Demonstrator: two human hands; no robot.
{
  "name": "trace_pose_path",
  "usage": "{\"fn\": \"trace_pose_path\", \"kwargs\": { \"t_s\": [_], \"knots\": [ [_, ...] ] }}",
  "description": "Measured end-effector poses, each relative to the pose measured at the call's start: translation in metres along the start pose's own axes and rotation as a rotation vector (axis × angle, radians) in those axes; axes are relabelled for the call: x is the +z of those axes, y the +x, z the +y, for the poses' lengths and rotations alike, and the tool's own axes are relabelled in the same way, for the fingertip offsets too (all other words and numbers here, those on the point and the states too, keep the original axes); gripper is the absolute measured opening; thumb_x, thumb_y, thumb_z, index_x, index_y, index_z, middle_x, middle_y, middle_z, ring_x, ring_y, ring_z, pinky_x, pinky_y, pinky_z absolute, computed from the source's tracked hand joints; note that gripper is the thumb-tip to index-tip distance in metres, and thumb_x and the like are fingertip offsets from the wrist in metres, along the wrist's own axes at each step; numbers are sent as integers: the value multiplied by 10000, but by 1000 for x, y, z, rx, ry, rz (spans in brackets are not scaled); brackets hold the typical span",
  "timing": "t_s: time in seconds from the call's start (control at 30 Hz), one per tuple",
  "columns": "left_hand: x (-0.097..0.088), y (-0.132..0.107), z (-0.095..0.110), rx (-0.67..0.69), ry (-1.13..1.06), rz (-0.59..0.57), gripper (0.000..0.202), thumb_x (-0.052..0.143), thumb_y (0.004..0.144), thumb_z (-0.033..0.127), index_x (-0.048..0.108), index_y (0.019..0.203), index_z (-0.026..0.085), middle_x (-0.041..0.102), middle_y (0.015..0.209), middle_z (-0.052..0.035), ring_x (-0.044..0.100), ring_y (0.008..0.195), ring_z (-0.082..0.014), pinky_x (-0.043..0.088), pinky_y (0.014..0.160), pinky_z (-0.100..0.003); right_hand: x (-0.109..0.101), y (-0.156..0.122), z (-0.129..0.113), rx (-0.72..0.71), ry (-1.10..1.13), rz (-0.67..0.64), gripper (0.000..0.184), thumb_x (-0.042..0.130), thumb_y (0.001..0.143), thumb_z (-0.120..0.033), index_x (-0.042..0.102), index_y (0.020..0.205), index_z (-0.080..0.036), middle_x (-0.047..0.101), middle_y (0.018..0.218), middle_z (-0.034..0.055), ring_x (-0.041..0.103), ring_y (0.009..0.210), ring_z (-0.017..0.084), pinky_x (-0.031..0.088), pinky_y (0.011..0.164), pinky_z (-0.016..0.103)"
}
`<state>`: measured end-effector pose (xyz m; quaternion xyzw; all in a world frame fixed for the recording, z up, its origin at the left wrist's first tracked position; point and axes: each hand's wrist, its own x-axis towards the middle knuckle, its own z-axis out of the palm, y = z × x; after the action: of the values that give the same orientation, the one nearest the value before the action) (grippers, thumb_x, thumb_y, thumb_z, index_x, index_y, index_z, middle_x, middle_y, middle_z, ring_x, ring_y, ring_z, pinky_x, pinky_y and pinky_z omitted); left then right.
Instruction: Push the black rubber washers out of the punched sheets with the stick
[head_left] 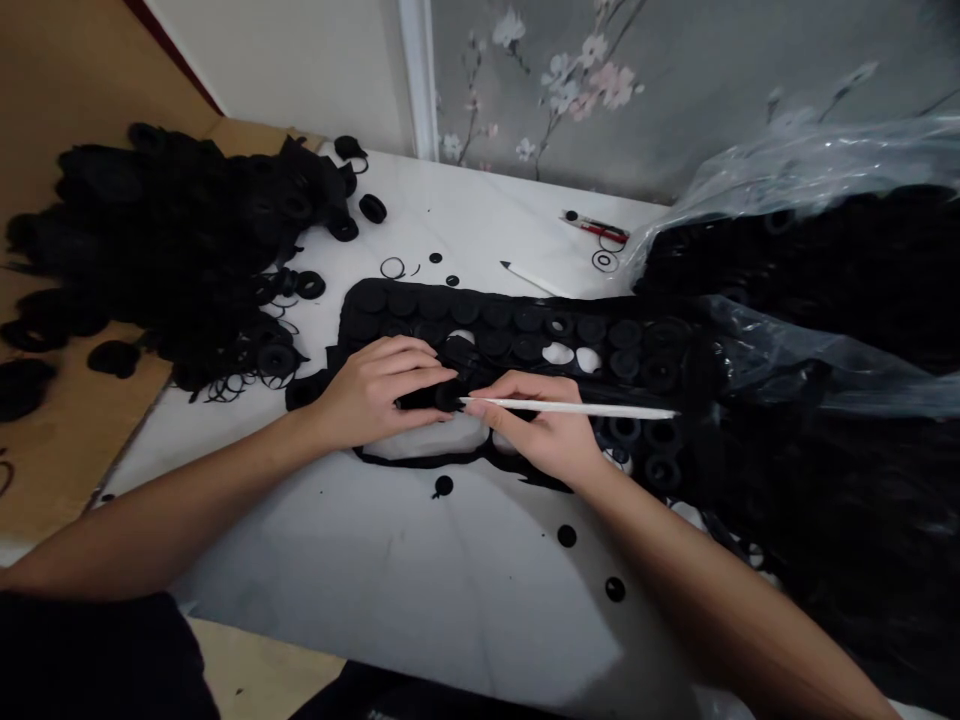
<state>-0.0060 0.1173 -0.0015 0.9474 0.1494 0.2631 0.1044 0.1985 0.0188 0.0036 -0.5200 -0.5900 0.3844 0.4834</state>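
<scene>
The right hand [540,425] pinches a slim white stick [570,406] between thumb and fingers, its tip at a black rubber ring [448,397] gripped in the curled left hand [375,393]. Both hands lie over the near edge of a black sheet of rings [450,315]; beyond that sheet, a heaped black pile [180,240] lies left, plastic film [810,170] right.

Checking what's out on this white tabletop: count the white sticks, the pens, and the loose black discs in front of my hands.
White pointed sticks: 2 (one in the right hand, one lying on the tabletop)
Red-and-black pen: 1
Small black discs: 3
Total: 6
</scene>
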Motion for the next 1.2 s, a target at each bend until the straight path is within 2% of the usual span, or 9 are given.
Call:
{"fn": "trace_pose_path", "kwargs": {
  "t_s": [0.43,0.63,0.93,1.03,1.2],
  "knots": [
    [2,-1,-1,6,-12,18,335,696,810,413,679,1030,160,722,923,-68,651,943,-218,563,798,-354,0,-1,2,17,31,-6,24,716,788,-222,736,801,-219,746,766,4,674,666,148,553,624,272],
    [1,-1,0,-31,-27,-13,324,693,809,421,685,1033,186,725,925,-50,648,963,-211,557,820,-348,-1,-1,2,23,35,-2,25,720,787,-233,739,802,-226,744,767,2,674,667,148,558,640,280],
    [2,-1,-1,6,-16,5,318,696,811,404,676,1036,181,718,908,-49,649,953,-212,559,813,-346,0,0,2,13,15,-10,26,710,796,-226,734,802,-217,742,761,5,674,667,148,555,637,275],
    [4,-2,-2,26,-10,36,320,706,801,403,671,1033,184,706,899,-53,655,928,-206,562,797,-337,2,-1,3,-70,-35,-10,35,686,812,-201,717,804,-214,740,764,13,671,676,154,557,649,289],
    [8,-5,-4,65,33,106,305,714,797,373,666,1016,165,691,921,-82,664,898,-215,572,752,-334,6,-3,9,-354,-176,-25,60,643,852,-186,678,881,-225,742,936,42,677,853,182,565,782,352]
  ]
}}
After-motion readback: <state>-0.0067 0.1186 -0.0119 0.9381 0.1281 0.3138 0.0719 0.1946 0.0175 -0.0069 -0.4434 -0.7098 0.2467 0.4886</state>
